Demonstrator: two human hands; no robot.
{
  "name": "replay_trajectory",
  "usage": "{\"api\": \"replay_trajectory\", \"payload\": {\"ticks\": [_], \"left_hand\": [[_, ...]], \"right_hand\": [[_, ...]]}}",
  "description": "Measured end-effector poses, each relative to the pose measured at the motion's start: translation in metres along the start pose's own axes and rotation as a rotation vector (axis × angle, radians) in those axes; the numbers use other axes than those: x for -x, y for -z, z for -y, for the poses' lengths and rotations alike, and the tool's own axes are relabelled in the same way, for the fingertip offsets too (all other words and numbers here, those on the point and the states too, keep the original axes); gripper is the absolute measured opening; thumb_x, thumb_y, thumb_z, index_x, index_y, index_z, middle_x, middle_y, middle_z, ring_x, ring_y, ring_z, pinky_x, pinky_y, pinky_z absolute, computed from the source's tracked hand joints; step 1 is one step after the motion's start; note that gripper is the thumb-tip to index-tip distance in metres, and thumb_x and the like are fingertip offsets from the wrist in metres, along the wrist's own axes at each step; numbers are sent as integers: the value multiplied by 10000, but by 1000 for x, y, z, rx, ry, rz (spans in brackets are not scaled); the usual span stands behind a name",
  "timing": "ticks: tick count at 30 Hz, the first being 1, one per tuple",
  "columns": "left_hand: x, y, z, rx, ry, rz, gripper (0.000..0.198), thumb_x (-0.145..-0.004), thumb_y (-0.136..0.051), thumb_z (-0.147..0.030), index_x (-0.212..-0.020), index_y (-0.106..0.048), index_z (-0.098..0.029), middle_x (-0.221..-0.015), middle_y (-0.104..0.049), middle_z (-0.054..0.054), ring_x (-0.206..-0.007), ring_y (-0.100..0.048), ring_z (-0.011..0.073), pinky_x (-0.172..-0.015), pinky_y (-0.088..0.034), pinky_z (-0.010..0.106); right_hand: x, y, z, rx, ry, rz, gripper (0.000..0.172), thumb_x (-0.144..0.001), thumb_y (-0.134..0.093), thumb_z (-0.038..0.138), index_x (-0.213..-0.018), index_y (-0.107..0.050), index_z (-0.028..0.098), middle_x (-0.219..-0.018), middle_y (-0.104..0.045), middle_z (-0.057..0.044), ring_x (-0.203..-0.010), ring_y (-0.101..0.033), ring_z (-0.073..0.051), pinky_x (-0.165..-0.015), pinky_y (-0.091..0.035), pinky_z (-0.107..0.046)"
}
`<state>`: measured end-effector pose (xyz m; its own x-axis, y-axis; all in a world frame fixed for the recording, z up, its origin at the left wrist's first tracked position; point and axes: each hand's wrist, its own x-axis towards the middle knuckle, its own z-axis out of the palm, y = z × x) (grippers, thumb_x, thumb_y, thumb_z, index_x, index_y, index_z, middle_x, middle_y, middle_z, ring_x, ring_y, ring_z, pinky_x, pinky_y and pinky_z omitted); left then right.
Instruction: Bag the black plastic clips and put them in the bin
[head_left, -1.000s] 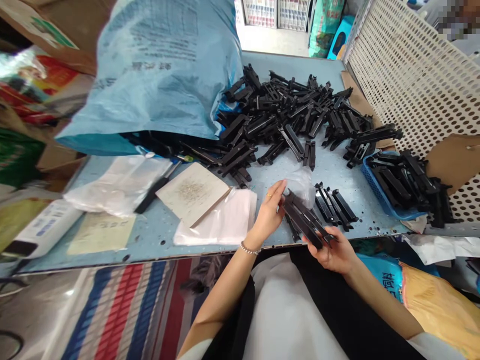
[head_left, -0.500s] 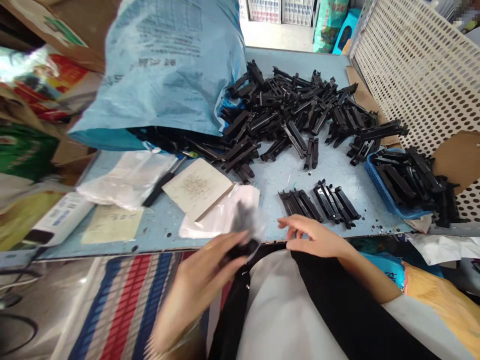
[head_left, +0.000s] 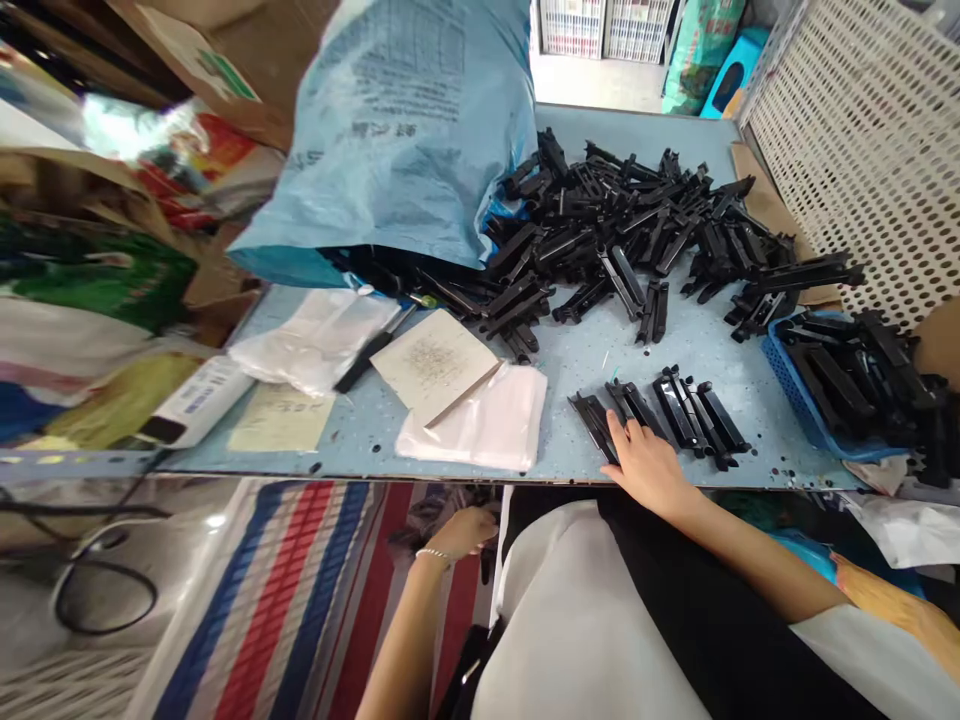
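Note:
My right hand (head_left: 651, 468) is at the table's front edge, with thumb and index finger around the lower end of the leftmost black pieces (head_left: 594, 425) in a short row. More black pieces (head_left: 637, 408) lie under and beside its other fingers, and another group (head_left: 701, 415) lies to the right. Below the table edge is my left hand (head_left: 469, 532), a thin bracelet on its wrist. Its fingers are curled and partly hidden, so what they hold, if anything, cannot be made out. Blurred dark items (head_left: 420, 520) are beside it.
A large heap of black pieces (head_left: 622, 215) spreads behind, next to a big blue bag (head_left: 405, 130). At the right sits a blue basket (head_left: 795, 385) of pieces. Clear bags (head_left: 517, 420), a square board (head_left: 431, 365), a yellow note (head_left: 281, 422) and a white box (head_left: 202, 400) lie left.
My left hand has moved down below the table edge; the clear bag with dark contents no longer shows in it. My right hand has reached onto the row, whose left pieces now stand apart.

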<state>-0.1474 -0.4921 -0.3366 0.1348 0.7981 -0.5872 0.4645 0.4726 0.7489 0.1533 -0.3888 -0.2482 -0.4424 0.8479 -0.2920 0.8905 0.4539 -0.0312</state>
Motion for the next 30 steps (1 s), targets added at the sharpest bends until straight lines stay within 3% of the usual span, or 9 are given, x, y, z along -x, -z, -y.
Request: {"api": "replay_trajectory", "payload": {"ticks": [3,6,8,13,18,22,24,27,30], "left_hand": [[-4,11,-43,-32,-79,-66,431,-880,-597,-569,-827,-773,-179,-682,-707,67,-655,-660,221,-633,-549,319],[-33,14,-85,-264,-318,-552,309,-933,-564,-412,-928,-762,-174,-949,-725,136,-916,-669,273,-850,-552,397],[-55,19,-99,-363,-379,-723,190,-883,-587,-279,-810,-726,-171,-978,-698,154,-954,-652,284,-865,-537,408],[-79,50,-90,127,-226,-644,210,-714,-741,-335,-676,-592,-192,-649,-583,9,-607,-545,160,-576,-447,277],[-78,57,-82,418,-163,-556,260,-707,-741,-388,-754,-583,-186,-575,-559,-37,-490,-472,104,-487,-352,222],[-72,51,-80,309,-299,-683,166,-759,-678,-280,-776,-530,-207,-739,-687,26,-668,-655,174,-630,-525,286],[-62,55,-76,65,-418,-726,43,-818,-567,-188,-782,-589,-199,-919,-743,98,-913,-709,238,-832,-575,385],[-48,66,-71,-368,-495,-756,322,-852,-442,-74,-965,-726,-173,-1220,-720,162,-1142,-661,302,-1025,-523,506],[-44,72,-72,-461,-505,-729,456,-888,-426,-77,-1246,-698,-150,-1370,-653,169,-1227,-635,307,-1081,-516,512]], "right_hand": [[-2,2,4,-12,-61,81,833,-926,-677,353,-1584,-275,39,-1213,-651,-234,-976,-694,-323,-750,-563,-378],[-9,7,2,-79,-59,103,702,-925,-624,255,-1534,-368,19,-1242,-655,-250,-1037,-694,-345,-808,-557,-401],[-14,9,-6,-236,-55,113,620,-906,-629,256,-1470,-467,56,-1252,-664,-230,-1093,-682,-362,-875,-545,-436],[-37,6,-25,-1178,-7,120,559,-827,-711,369,-1343,-584,196,-1203,-717,-102,-1054,-688,-268,-899,-548,-402],[-82,10,9,-2031,167,336,465,-781,-751,463,-1140,-670,179,-1127,-763,-113,-920,-701,-218,-784,-563,-339],[-116,6,53,-2218,179,535,344,-796,-743,435,-1004,-693,165,-994,-782,-101,-811,-688,-183,-727,-559,-297],[-124,-1,64,-2196,61,501,259,-774,-765,365,-926,-693,167,-865,-765,-56,-739,-668,-163,-689,-562,-280],[-116,-12,59,-2207,-39,378,237,-760,-787,305,-939,-691,184,-842,-748,-18,-761,-670,-160,-714,-582,-287],[-89,-20,38,-2256,0,519,275,-761,-795,336,-965,-692,183,-884,-760,-29,-806,-690,-177,-728,-589,-306]]}}
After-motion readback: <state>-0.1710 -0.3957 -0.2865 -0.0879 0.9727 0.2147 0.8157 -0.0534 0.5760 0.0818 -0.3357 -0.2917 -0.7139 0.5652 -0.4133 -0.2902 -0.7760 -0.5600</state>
